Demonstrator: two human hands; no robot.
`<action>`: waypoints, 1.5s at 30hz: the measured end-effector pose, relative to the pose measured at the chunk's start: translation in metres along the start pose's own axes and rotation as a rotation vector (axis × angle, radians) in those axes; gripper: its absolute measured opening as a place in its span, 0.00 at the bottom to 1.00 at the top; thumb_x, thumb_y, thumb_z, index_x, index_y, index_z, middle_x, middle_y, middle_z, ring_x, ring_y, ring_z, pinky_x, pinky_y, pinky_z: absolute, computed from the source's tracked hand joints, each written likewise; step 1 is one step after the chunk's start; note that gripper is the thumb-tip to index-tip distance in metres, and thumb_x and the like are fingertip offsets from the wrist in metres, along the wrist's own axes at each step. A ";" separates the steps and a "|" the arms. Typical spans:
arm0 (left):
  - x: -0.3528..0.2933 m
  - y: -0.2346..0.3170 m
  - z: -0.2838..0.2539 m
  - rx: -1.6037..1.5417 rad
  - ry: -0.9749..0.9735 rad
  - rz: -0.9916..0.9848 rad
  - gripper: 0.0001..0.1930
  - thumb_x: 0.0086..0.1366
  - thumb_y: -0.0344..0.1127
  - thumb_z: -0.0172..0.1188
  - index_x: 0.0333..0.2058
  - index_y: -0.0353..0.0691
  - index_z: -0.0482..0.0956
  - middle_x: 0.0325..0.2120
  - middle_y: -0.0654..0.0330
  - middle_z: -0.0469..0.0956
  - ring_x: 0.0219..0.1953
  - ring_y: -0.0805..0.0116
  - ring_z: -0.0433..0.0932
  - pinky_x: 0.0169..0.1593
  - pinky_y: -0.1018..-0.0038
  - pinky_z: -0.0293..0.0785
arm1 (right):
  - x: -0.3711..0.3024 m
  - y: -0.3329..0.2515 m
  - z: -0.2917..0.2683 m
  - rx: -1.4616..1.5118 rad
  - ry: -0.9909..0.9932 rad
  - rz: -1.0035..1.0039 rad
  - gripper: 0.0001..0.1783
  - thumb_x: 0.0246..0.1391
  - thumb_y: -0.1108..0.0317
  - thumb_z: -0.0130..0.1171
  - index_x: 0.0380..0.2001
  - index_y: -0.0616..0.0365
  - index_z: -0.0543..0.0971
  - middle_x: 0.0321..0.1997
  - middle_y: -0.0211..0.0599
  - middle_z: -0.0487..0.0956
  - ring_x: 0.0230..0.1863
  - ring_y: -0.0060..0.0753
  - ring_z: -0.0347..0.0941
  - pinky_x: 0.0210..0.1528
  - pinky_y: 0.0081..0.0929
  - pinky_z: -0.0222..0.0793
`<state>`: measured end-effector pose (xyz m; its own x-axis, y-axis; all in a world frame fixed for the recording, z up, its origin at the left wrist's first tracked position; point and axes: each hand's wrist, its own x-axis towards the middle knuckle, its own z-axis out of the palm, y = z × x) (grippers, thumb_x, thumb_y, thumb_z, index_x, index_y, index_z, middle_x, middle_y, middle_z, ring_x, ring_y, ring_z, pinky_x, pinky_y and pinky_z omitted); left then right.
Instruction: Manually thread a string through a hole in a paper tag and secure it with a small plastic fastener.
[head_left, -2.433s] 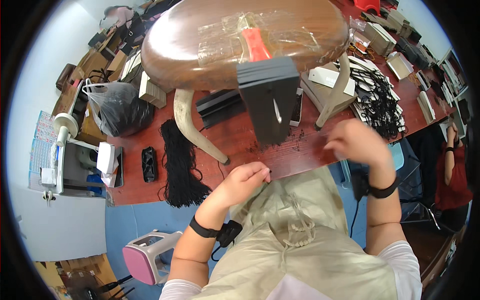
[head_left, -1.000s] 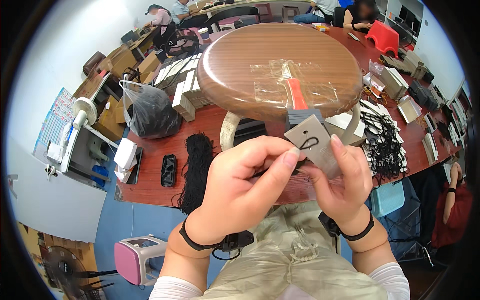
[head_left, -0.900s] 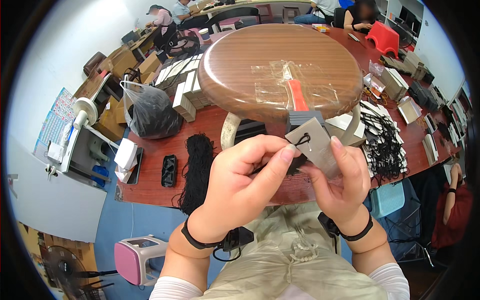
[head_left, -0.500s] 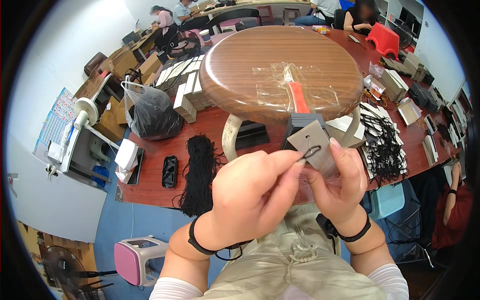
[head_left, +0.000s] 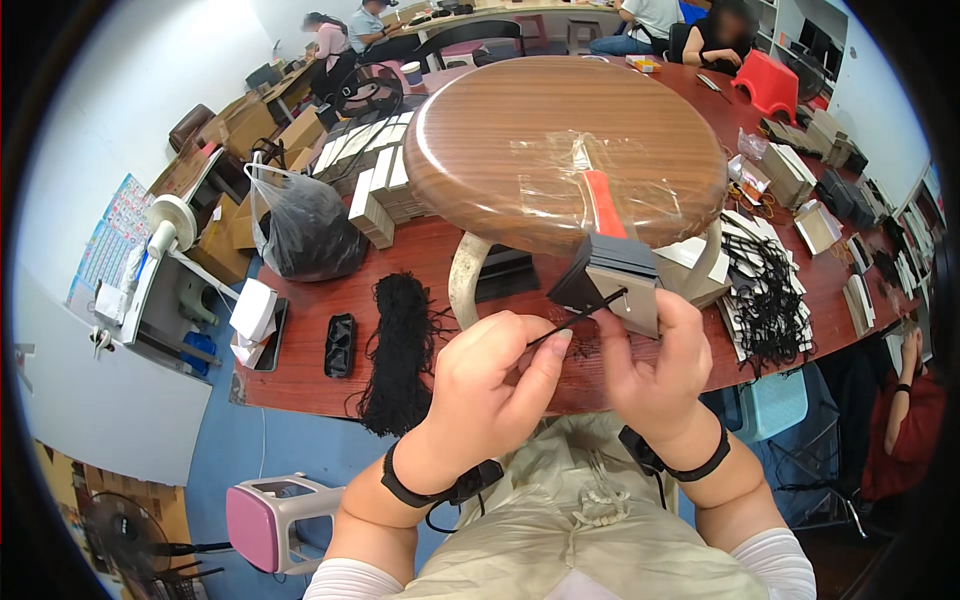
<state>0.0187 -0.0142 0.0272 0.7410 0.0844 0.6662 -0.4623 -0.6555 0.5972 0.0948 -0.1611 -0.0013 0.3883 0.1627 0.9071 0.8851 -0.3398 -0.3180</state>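
Note:
My left hand pinches a black cord between thumb and fingertips. The cord runs taut up to a small hole in a grey card. My right hand has its fingers closed about the lower right part of that card. Right behind the card is a stack of dark cards, below the end of a red handle. Clear tape fixes this handle to a round wood-grain stool seat. The stack partly hides how the card and handle meet.
On the red-brown table lie a bundle of black cords and a black tray. A bag of dark material stands left. Corded cards lie right. A pink stool is on the floor; other people sit farther off.
The small cord loop at the card has been drawn out into a straight taut length. My left hand has moved slightly left and down, and the card now sits against the dark stack.

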 end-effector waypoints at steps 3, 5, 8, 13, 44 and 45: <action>0.001 -0.001 0.000 0.007 0.005 -0.011 0.04 0.55 0.26 0.61 0.28 0.33 0.76 0.17 0.58 0.71 0.17 0.67 0.69 0.20 0.74 0.64 | -0.004 0.002 -0.007 0.157 0.002 0.112 0.16 0.40 0.80 0.66 0.33 0.65 0.71 0.32 0.43 0.78 0.27 0.41 0.77 0.29 0.28 0.73; 0.001 0.000 0.000 0.001 0.007 -0.028 0.04 0.55 0.26 0.62 0.28 0.33 0.76 0.17 0.58 0.71 0.17 0.67 0.69 0.20 0.74 0.64 | 0.010 0.002 -0.016 0.144 0.007 0.072 0.14 0.40 0.80 0.66 0.29 0.63 0.71 0.31 0.42 0.77 0.25 0.41 0.76 0.26 0.29 0.71; 0.000 0.001 -0.001 -0.001 -0.018 -0.055 0.06 0.55 0.27 0.62 0.28 0.32 0.76 0.18 0.57 0.72 0.17 0.67 0.69 0.21 0.75 0.65 | 0.025 -0.002 -0.039 -0.135 -0.096 -0.068 0.13 0.40 0.77 0.67 0.27 0.61 0.72 0.23 0.37 0.74 0.19 0.38 0.69 0.23 0.29 0.64; -0.010 -0.002 -0.010 -0.323 -0.184 -0.168 0.06 0.60 0.30 0.56 0.31 0.31 0.76 0.20 0.55 0.74 0.21 0.64 0.73 0.27 0.73 0.69 | 0.038 -0.041 -0.081 1.085 -0.532 1.036 0.06 0.48 0.75 0.61 0.27 0.65 0.73 0.25 0.42 0.76 0.23 0.25 0.74 0.24 0.23 0.65; -0.018 -0.005 -0.007 -0.473 -0.279 -0.213 0.06 0.64 0.28 0.52 0.31 0.32 0.74 0.21 0.57 0.72 0.22 0.63 0.71 0.28 0.72 0.67 | 0.051 -0.022 -0.039 0.773 -0.391 0.472 0.01 0.54 0.80 0.56 0.30 0.67 0.76 0.26 0.32 0.77 0.23 0.17 0.71 0.25 0.15 0.67; -0.017 -0.005 -0.008 -0.475 -0.280 -0.211 0.06 0.64 0.28 0.52 0.31 0.32 0.74 0.21 0.57 0.72 0.22 0.63 0.71 0.28 0.72 0.67 | 0.051 -0.021 -0.042 0.840 -0.375 0.566 0.02 0.55 0.79 0.54 0.30 0.66 0.74 0.26 0.31 0.75 0.23 0.16 0.70 0.24 0.15 0.65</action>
<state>0.0043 -0.0066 0.0159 0.9113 -0.0670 0.4062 -0.4102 -0.2321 0.8820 0.0847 -0.1848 0.0632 0.7236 0.5035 0.4720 0.3897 0.2665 -0.8816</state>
